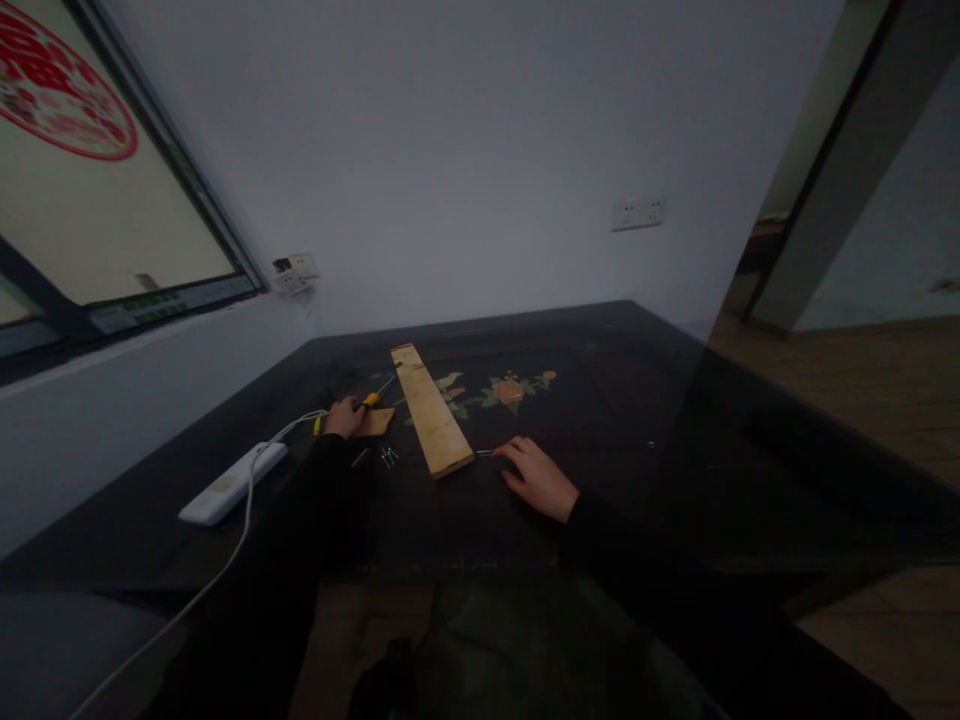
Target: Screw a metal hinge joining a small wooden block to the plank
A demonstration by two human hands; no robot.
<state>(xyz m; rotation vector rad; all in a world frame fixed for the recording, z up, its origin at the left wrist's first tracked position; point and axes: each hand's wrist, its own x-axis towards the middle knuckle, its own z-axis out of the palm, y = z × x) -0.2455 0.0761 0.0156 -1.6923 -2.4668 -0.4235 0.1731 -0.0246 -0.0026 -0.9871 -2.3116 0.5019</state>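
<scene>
The work looks barely begun, as far as this dim view shows; the long plank lies bare and flat near the middle of the table, running from the far edge towards the near one, and no fastener shows in it. A small wooden block lies just to the left of the plank, apart from it and, by the look of it, not joined. A few small metal fasteners lie loose on the glass near the plank's near end.

The left hand rests by the block with its fingers closed around a yellow-handled tool, whose thin shaft points at the plank. The right hand lies flat just right of the plank's near end, fingers stretched and slightly apart; its fingertips are at a single metal pin, though I cannot tell whether they touch it.

The table is dark, glossy glass with a flower pattern under it, right of the plank. A white power strip sits by the left edge, and a white cable trails off the near left corner. The walls are plain and pale, with one wall socket above the far edge; a window bearing a red round sticker is on the left; a doorway and wooden floor are on the right.
</scene>
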